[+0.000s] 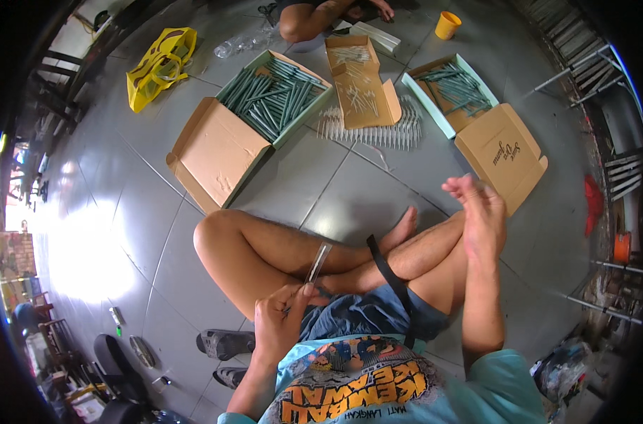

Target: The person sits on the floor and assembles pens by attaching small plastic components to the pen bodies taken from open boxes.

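My left hand (282,314) is closed in front of my lap, holding the lower end of a narrow, clear strip-like piece (319,261) that stands up from the fingers; its exact kind is not plain. Above my right knee is my right hand (479,215), raised with its fingers bent over to the left and nothing visible in it. Beyond my legs, an open box (300,127) holds many slim dark-green pen-like sticks (272,95). A second box (434,116) at the right has fewer green sticks (459,88). Between them, a cardboard tray (349,116) carries small clear pieces (360,95).
Rows of clear pointed pieces (374,136) stand around the tray's near end. A yellow bag (159,67), crumpled clear plastic (243,44), an orange cup (447,25) and another person's leg (311,20) are farther back. Sandals (226,344) lie at my left; a black strap (388,272) crosses my leg.
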`<action>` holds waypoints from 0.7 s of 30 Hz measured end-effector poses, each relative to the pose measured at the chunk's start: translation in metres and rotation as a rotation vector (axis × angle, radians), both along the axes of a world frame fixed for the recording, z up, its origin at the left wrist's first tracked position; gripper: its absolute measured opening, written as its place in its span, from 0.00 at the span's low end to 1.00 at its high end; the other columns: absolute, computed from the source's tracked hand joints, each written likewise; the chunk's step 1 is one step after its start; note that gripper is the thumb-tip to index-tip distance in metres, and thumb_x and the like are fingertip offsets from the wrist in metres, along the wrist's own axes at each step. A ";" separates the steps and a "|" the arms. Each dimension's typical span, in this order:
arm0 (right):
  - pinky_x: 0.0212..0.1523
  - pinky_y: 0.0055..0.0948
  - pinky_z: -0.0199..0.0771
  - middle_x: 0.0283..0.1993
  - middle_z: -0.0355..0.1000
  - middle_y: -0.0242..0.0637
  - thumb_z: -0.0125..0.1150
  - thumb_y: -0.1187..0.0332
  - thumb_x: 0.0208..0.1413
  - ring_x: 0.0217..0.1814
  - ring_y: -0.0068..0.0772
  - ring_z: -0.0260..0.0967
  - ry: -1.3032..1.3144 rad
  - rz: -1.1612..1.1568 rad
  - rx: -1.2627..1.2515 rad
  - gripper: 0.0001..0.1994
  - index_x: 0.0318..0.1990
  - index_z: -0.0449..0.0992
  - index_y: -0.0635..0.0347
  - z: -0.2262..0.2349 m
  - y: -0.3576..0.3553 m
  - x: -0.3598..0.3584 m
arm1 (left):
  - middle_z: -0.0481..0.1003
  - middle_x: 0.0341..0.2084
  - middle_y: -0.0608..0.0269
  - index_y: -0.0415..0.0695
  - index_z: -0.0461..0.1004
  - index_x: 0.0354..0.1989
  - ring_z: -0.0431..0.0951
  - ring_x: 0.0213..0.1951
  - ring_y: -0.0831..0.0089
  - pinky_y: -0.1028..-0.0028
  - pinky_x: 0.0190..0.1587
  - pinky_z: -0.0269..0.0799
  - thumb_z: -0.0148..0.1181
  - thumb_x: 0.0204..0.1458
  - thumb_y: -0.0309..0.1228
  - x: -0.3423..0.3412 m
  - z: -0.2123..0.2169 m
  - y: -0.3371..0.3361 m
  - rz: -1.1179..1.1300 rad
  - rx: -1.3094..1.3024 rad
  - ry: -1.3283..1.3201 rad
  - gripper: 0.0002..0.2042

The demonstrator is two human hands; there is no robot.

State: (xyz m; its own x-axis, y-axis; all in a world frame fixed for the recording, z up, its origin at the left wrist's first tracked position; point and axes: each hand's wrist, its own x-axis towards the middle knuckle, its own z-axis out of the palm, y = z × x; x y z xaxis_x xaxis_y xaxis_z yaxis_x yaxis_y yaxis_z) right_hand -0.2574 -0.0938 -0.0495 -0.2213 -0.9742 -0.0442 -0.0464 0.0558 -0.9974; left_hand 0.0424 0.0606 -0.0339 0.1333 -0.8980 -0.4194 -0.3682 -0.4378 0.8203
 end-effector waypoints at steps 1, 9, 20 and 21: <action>0.49 0.29 0.72 0.37 0.79 0.43 0.56 0.60 0.66 0.41 0.33 0.76 -0.097 0.027 0.028 0.17 0.33 0.80 0.65 0.000 -0.002 0.008 | 0.83 0.26 0.60 0.34 0.80 0.39 0.80 0.32 0.81 0.79 0.36 0.73 0.55 0.63 0.32 -0.004 0.007 -0.009 0.023 -0.032 0.033 0.12; 0.51 0.29 0.75 0.42 0.77 0.42 0.59 0.68 0.63 0.45 0.28 0.75 -0.566 0.680 0.114 0.11 0.42 0.79 0.70 0.003 0.046 0.096 | 0.81 0.23 0.56 0.39 0.81 0.39 0.78 0.24 0.80 0.77 0.28 0.70 0.58 0.60 0.31 -0.022 0.027 -0.045 -0.030 -0.167 0.070 0.09; 0.56 0.37 0.69 0.43 0.75 0.44 0.54 0.61 0.65 0.50 0.27 0.71 -0.477 -0.241 -0.198 0.13 0.44 0.75 0.64 0.015 -0.014 -0.007 | 0.82 0.24 0.56 0.38 0.82 0.31 0.78 0.21 0.76 0.73 0.27 0.71 0.59 0.60 0.34 -0.003 -0.003 0.006 -0.094 -0.101 -0.103 0.12; 0.55 0.38 0.72 0.45 0.76 0.45 0.54 0.62 0.66 0.49 0.33 0.74 -0.290 -0.148 -0.223 0.14 0.41 0.76 0.67 0.033 -0.010 -0.001 | 0.82 0.25 0.57 0.38 0.82 0.29 0.78 0.21 0.76 0.72 0.27 0.71 0.59 0.60 0.35 0.010 -0.019 0.013 -0.043 -0.052 -0.092 0.13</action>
State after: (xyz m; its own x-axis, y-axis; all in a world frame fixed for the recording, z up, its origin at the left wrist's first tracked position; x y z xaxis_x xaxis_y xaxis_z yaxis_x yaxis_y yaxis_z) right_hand -0.2580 -0.1034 -0.0161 -0.3695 -0.9254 0.0838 0.2316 -0.1790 -0.9562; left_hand 0.0527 0.0739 -0.0526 0.1296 -0.9240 -0.3598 -0.4602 -0.3775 0.8036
